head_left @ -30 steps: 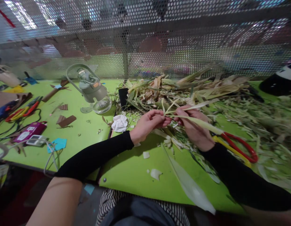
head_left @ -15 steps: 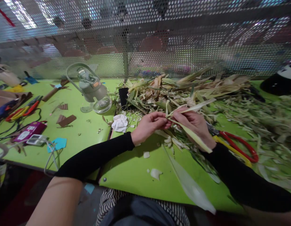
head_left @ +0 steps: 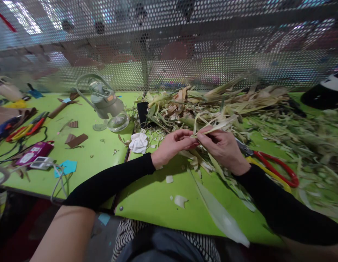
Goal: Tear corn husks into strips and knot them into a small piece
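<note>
Strips of pale corn husk [head_left: 222,126] pass between my two hands above the green table. My left hand [head_left: 176,145] pinches them from the left, fingertips close to those of the other hand. Thumb and fingers of my right hand [head_left: 223,149] are pressed together on the same strips, and one strip hangs below the palm. Just where the strips cross is partly hidden by the fingers. A loose husk leaf [head_left: 219,211] lies on the table in front of me. Red-and-yellow handled scissors [head_left: 275,167] rest beside my right wrist.
A heap of dry husks [head_left: 182,100] lies at the back against a perforated metal screen [head_left: 103,47]. Further left are a clear bottle [head_left: 106,102], a black phone [head_left: 142,113], crumpled tissue [head_left: 138,142], a purple box [head_left: 35,153] with cables and more cutting tools. Husk scraps cover the right side.
The strip that lay across my right palm now hangs lower, beneath the hand. The upper strip's free end has swung slightly left. Both hands stay in nearly the same place.
</note>
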A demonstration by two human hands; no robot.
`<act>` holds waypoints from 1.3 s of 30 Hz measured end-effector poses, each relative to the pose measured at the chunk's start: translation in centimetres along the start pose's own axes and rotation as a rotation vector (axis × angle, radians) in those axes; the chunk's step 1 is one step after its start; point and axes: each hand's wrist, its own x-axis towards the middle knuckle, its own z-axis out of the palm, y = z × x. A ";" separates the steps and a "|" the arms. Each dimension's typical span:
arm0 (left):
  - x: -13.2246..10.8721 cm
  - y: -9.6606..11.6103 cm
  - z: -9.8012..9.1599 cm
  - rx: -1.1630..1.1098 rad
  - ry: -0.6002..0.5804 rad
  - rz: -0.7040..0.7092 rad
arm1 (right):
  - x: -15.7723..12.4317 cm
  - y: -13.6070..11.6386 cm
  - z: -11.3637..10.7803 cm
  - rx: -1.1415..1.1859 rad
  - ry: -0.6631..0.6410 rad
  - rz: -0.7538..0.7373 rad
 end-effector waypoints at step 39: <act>0.0 1.8 1.1 -0.107 0.173 -0.210 | -0.1 1.5 1.0 0.096 0.068 0.121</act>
